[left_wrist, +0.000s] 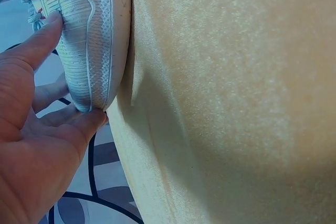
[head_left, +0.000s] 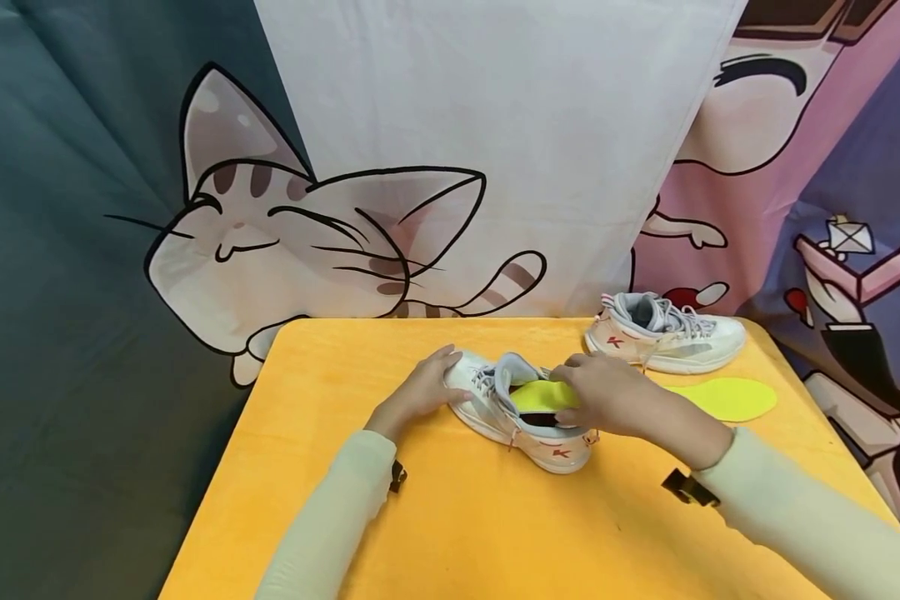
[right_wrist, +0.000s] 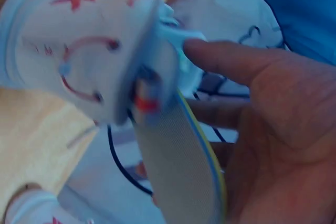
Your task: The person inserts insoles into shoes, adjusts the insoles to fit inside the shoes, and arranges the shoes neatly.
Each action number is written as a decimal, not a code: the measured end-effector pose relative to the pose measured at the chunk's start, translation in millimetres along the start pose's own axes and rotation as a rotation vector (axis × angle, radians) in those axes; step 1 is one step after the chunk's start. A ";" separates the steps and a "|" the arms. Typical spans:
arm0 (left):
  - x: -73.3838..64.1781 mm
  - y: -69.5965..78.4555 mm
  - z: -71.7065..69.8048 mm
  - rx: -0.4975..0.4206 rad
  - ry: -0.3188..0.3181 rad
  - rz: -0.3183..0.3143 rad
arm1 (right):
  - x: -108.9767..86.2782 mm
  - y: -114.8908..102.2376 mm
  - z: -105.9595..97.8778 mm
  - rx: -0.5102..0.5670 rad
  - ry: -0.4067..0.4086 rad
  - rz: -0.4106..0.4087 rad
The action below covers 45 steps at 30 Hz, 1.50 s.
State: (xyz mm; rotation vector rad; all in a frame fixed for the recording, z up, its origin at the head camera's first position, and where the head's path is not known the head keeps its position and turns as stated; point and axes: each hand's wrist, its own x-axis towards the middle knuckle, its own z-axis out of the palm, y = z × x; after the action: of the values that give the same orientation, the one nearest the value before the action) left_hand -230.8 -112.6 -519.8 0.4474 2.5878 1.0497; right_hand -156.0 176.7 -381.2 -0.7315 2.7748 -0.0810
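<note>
A white sneaker [head_left: 558, 454] with grey laces and a red mark on its heel lies on the yellow table, toe toward the left. My left hand [head_left: 422, 385] holds its toe, thumb on the upper and fingers around the tip, as the left wrist view shows at the toe cap [left_wrist: 86, 40]. My right hand [head_left: 607, 392] grips a bright yellow insole [head_left: 534, 395] at the shoe's opening. The insole's front part is inside the shoe and hidden. In the right wrist view its pale ribbed underside [right_wrist: 173, 156] slants out past the heel collar.
The matching sneaker [head_left: 690, 346] stands at the table's back right corner, toe to the right. A second yellow insole [head_left: 731, 398] lies flat in front of it, partly behind my right forearm. A cartoon-printed curtain [head_left: 495, 100] hangs behind the yellow table [head_left: 450, 533].
</note>
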 end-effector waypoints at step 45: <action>-0.9 1.5 2.3 0.004 0.014 -0.003 | -10.2 8.2 12.1 0.183 0.249 -0.253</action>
State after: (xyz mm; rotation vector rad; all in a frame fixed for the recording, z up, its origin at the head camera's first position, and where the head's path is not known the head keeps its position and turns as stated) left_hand -228.7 -110.5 -520.2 0.4383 2.6020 1.0507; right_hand -148.1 189.1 -391.4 -1.0835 2.8342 -0.5010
